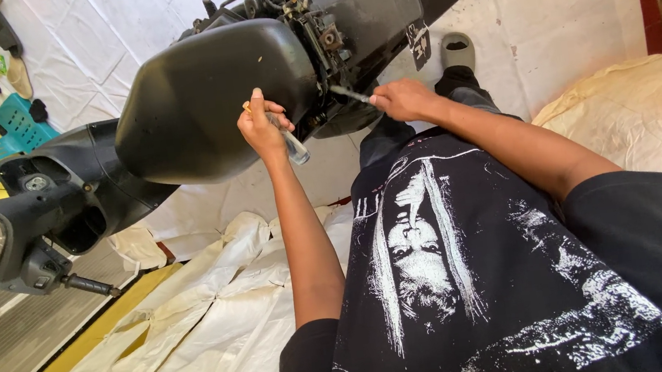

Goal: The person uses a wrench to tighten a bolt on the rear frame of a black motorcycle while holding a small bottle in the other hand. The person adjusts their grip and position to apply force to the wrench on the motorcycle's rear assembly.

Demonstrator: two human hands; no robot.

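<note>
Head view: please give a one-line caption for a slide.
Left hand holding a clear-handled tool beside a matte black scooter seat, right hand pushing a thin metal tool under it.

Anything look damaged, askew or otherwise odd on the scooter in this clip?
Yes. The scooter has its rear body panels off, leaving brackets and wiring bare behind the black seat. The right hand pokes a thin tool in there; the left hand holds a clear-handled screwdriver.
</note>
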